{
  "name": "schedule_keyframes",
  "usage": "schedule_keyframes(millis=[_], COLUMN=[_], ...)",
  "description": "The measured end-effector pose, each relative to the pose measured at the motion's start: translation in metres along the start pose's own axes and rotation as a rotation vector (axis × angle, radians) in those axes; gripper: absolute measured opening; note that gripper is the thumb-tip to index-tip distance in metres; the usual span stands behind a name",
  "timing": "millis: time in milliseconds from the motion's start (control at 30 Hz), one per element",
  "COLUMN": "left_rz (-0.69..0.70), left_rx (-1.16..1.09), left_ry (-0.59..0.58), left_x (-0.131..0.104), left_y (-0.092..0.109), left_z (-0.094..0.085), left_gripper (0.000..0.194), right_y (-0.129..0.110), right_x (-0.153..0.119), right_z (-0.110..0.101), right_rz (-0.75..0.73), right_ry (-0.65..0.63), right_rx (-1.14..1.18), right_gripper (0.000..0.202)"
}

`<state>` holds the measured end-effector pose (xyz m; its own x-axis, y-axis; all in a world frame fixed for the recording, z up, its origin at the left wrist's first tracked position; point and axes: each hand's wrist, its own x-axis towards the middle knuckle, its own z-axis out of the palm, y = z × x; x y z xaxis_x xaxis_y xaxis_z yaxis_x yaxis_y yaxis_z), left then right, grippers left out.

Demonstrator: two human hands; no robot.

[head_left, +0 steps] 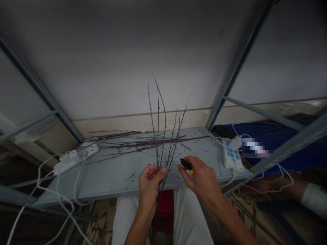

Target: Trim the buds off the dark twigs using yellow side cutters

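Observation:
My left hand (150,178) is closed around a few thin, dark, budded twigs (158,136), which stand upright and fan out toward the wall. Their lower ends run down between my knees. To the right of these stems, my right hand (200,177) grips a small black-and-yellow cutting tool (186,164); its exact kind is partly hidden by my fingers. The tool's black end points toward the twigs, apart from my left hand. Behind my hands, a loose pile of similar twigs (135,144) lies across the grey shelf (102,182).
Short clippings (131,177) are scattered on the shelf. A white power strip (76,158) with cables is at left, another power strip (232,156) at right. Metal posts (236,64) frame both sides. Another person's arm (288,192) shows at lower right.

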<state>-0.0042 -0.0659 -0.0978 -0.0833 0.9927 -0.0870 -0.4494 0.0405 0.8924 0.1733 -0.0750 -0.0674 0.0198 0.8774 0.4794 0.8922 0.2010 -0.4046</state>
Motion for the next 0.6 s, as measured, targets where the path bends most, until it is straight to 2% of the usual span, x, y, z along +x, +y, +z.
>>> schedule_keyframes(millis=[67,167,300,467,600], left_rz=[-0.003,0.003,0.011,-0.02,-0.024], left_rx=[0.009,0.026,0.021,-0.037,-0.048], left_ry=[-0.004,-0.043,-0.06,-0.016,0.011], left_x=[-0.002,-0.007,-0.01,-0.011,-0.01], left_y=[0.001,0.003,0.006,0.008,0.007], left_z=[0.003,0.007,0.01,0.012,0.01], left_gripper=[0.029,0.028,0.025,0.028,0.03], right_y=[0.002,0.001,-0.001,-0.002,-0.002], right_x=[0.006,0.017,0.025,0.025,0.023], right_z=[-0.008,-0.013,-0.013,-0.008,-0.001], right_rz=[-0.155,-0.289,-0.362,-0.42,-0.428], right_ry=[-0.036,-0.072,-0.062,-0.046,-0.08], right_rx=[-0.204,-0.398,-0.505,-0.551,-0.576], right_gripper=[0.011,0.019,0.016,0.011,0.01])
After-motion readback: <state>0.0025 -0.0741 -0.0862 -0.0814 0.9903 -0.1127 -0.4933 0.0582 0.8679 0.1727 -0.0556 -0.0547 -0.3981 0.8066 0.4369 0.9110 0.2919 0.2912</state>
